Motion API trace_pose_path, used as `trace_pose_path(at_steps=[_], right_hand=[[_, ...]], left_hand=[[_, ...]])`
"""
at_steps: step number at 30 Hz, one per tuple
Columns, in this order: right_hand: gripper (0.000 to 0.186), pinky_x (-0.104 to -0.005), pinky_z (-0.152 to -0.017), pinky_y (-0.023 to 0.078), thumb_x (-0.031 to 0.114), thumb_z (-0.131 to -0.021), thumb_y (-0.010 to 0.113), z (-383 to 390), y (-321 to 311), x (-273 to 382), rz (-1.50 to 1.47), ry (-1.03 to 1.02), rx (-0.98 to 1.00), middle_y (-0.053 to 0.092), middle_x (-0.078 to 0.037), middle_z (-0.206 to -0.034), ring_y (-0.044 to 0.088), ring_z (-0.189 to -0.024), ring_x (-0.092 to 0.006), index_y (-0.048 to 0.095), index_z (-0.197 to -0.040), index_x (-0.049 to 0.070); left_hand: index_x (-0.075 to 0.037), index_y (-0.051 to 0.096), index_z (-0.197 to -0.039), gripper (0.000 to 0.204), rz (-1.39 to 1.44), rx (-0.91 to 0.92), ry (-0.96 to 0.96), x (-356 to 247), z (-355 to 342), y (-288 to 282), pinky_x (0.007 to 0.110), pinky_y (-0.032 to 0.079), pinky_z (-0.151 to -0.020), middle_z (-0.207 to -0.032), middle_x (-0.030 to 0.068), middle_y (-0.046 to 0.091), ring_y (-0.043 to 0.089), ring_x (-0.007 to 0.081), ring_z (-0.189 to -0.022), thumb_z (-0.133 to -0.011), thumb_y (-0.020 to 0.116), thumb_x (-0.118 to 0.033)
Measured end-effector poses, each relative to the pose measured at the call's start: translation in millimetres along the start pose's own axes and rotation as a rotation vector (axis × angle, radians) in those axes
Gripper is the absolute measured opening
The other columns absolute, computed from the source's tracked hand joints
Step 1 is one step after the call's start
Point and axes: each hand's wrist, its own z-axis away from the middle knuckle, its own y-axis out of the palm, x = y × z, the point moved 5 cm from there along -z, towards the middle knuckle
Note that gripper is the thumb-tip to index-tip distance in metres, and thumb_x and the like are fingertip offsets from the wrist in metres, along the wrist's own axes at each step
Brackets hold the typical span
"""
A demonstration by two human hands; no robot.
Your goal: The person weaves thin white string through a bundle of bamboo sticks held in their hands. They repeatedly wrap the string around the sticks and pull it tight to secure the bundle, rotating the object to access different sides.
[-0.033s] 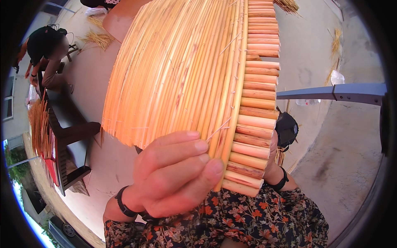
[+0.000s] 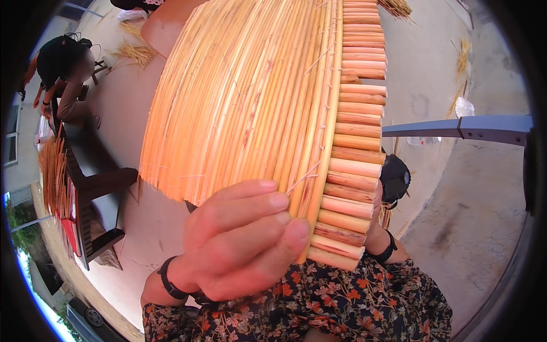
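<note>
A large mat of yellow-tan reed stalks (image 2: 228, 108) spreads before me. Long reeds run its length, and at its right edge stick out cut ends of crosswise reeds (image 2: 346, 205). Thin string stitches (image 2: 305, 175) bind the strip beside those ends. Over the mat's near end lies my left hand (image 2: 245, 236), its fingers and thumb bunched together beside a loose string end; whatever they pinch is hidden. My right hand (image 2: 374, 231) is mostly behind the mat's right edge, fingers out of sight. Each wrist wears a dark band.
On the left a person (image 2: 65, 74) bends beside a dark bench (image 2: 102, 182) bearing a bundle of thin stalks (image 2: 52, 171). Loose straw (image 2: 134, 52) lies on the floor. A grey metal bar (image 2: 456, 127) reaches in from the right, and a black object (image 2: 395, 178) sits below it.
</note>
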Motion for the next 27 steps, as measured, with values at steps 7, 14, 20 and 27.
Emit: trace_pose_path(at_steps=[7,14,20,27], right_hand=[[0.026,-0.0329,-0.093,0.05,0.0,-0.09,0.067,8.5,-11.2,-22.9,-0.036,-0.041,0.095,0.07,-0.017,-0.117,0.067,-0.107,-0.0231,0.067,-0.114,-0.009],[0.03,-0.0336,-0.094,0.05,0.001,-0.087,0.073,8.4,-9.6,-15.2,0.013,-0.099,0.036,0.069,-0.017,-0.119,0.067,-0.107,-0.0246,0.067,-0.115,-0.008],[0.032,-0.0329,-0.093,0.05,0.002,-0.087,0.073,5.2,-12.5,-18.7,0.082,-0.094,0.063,0.069,-0.015,-0.118,0.067,-0.107,-0.0237,0.066,-0.116,-0.008],[0.033,-0.031,-0.093,0.051,0.003,-0.089,0.071,5.5,-14.4,-19.5,-0.12,0.116,0.048,0.069,-0.012,-0.119,0.065,-0.107,-0.0188,0.065,-0.12,-0.006]], left_hand=[[-0.004,0.073,-0.087,0.018,-0.025,0.001,-0.023,-0.9,-0.3,2.9,0.037,0.063,-0.077,-0.093,0.0057,0.061,0.064,0.0228,-0.09,-0.07,0.079,0.001],[-0.005,0.073,-0.085,0.016,0.006,-0.023,-0.002,0.9,-5.2,2.0,0.036,0.063,-0.077,-0.093,0.0051,0.061,0.065,0.022,-0.087,-0.071,0.078,0.001],[-0.006,0.073,-0.087,0.017,-0.022,0.045,0.03,5.0,-2.3,4.2,0.035,0.063,-0.078,-0.093,0.0045,0.061,0.065,0.0221,-0.088,-0.071,0.076,0.0],[-0.006,0.073,-0.089,0.019,-0.028,0.039,0.039,4.7,-6.9,2.5,0.035,0.063,-0.079,-0.092,0.0047,0.06,0.065,0.0225,-0.089,-0.071,0.076,-0.001]])
